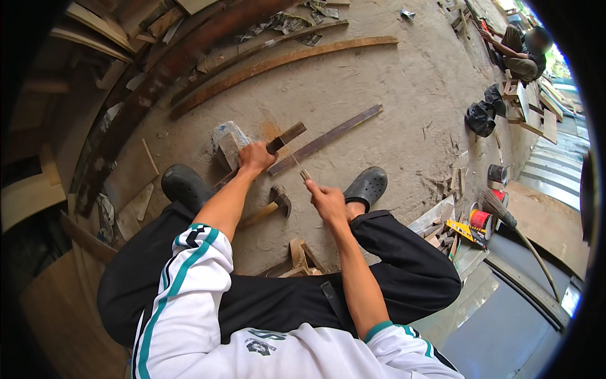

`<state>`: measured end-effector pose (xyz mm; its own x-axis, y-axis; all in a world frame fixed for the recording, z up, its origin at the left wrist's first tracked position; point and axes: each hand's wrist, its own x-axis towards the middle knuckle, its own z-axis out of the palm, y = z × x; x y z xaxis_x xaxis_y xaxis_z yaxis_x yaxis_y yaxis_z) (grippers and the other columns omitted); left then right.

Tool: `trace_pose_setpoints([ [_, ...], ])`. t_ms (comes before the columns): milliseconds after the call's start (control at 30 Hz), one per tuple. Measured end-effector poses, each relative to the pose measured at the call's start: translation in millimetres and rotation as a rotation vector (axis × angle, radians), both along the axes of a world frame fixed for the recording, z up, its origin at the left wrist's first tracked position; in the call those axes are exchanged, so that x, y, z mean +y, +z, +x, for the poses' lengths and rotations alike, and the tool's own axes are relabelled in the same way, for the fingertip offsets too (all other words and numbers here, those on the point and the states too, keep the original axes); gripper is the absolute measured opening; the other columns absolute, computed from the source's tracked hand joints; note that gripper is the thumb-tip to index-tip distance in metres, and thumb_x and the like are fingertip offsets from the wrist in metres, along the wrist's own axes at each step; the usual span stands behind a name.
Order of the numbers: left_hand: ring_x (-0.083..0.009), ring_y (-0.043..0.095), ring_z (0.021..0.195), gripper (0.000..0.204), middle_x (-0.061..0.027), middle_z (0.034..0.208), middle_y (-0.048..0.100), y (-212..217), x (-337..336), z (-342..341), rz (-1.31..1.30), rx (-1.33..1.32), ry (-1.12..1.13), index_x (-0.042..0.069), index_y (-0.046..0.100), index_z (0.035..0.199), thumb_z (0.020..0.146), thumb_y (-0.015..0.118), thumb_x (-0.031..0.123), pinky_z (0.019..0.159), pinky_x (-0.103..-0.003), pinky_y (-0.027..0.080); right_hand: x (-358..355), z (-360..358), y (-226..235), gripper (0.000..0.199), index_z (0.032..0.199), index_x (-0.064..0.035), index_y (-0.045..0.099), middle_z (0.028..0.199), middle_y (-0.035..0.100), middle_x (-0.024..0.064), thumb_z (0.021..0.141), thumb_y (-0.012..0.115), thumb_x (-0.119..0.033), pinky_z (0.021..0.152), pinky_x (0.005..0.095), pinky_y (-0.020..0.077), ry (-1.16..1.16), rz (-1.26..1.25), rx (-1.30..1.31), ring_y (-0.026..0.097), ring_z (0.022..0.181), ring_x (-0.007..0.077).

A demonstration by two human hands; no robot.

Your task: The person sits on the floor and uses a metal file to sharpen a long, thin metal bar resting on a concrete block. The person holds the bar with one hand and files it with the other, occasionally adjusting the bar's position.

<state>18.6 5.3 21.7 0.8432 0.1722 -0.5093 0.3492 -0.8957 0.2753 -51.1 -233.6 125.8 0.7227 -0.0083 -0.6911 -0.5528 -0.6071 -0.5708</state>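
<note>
A: While crouched low at mid-frame, grips a dark batten in the left hand — fist closed round its near end, far end tilted up off the floor.

B: And the right hand?

A: Pinches a small peg between thumb and fingertips, just below and right of the batten. Touching the batten or not — cannot tell at this size.

B: Most likely trouble?

A: Probably a slip. Held up in the air, braced on nothing, so could twist in the fist under any push. Could also drop the peg: tiny, held by the tips alone, easily lost in the dust and shavings below.

B: Anything underfoot?

A: Hammer lying on the floor just below both hands, between the left clog and the right clog. Could catch a toe, or roll under a shifted foot. Long strip flat on the floor just beyond the batten; wrapped block just left of the left hand. Crowded enough to snag a careless swing.

B: Splinters?

A: Quite possible, with bare hands on rough-sawn wood.

B: Others close by?

A: One person seated at upper right, well apart. No clash likely from there.
</note>
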Motion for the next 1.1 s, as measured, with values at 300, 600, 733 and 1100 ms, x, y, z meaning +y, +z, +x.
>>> trace_pose_setpoints([
  [300,-0.0363,0.072,0.086,0.051,-0.0209,0.09,0.073,-3,4,-4,0.022,-0.046,0.002,0.005,0.074,0.096,0.076,0.072,0.052,0.077,-0.046,0.057,-39,-46,62,0.067,0.064,0.0031,0.065,0.052,0.055,0.009,0.089,0.061,-0.059,0.055,0.0352,0.0443,0.01,-0.059,0.022,0.054,0.051,0.0161],
  [600,-0.0364,0.072,0.082,0.047,-0.02,0.086,0.072,-7,10,-6,-0.004,-0.089,0.045,0.007,0.074,0.094,0.075,0.072,0.05,0.075,-0.045,0.057,0,1,25,0.068,0.065,0.0031,0.065,0.055,0.057,0.0111,0.09,0.059,-0.059,0.057,0.0374,0.0462,0.095,0.03,0.004,0.058,0.052,0.0213],
  [733,-0.0362,0.072,0.084,0.048,-0.0202,0.088,0.073,-15,8,-8,0.009,-0.067,0.032,0.007,0.074,0.094,0.075,0.072,0.051,0.074,-0.045,0.058,-41,-45,44,0.059,0.067,0.0019,0.065,0.054,0.053,0.005,0.093,0.062,-0.051,0.051,0.0326,0.0415,0.071,0.005,-0.072,0.051,0.049,0.0154],
  [1100,-0.0377,0.072,0.085,0.053,-0.0226,0.091,0.072,-17,13,-5,0.03,-0.083,0.056,0.002,0.074,0.096,0.075,0.073,0.051,0.075,-0.046,0.058,-31,-22,60,0.065,0.071,0.0037,0.068,0.056,0.059,0.0114,0.09,0.061,-0.058,0.057,0.0354,0.0455,0.112,-0.028,0.005,0.059,0.054,0.0186],
])
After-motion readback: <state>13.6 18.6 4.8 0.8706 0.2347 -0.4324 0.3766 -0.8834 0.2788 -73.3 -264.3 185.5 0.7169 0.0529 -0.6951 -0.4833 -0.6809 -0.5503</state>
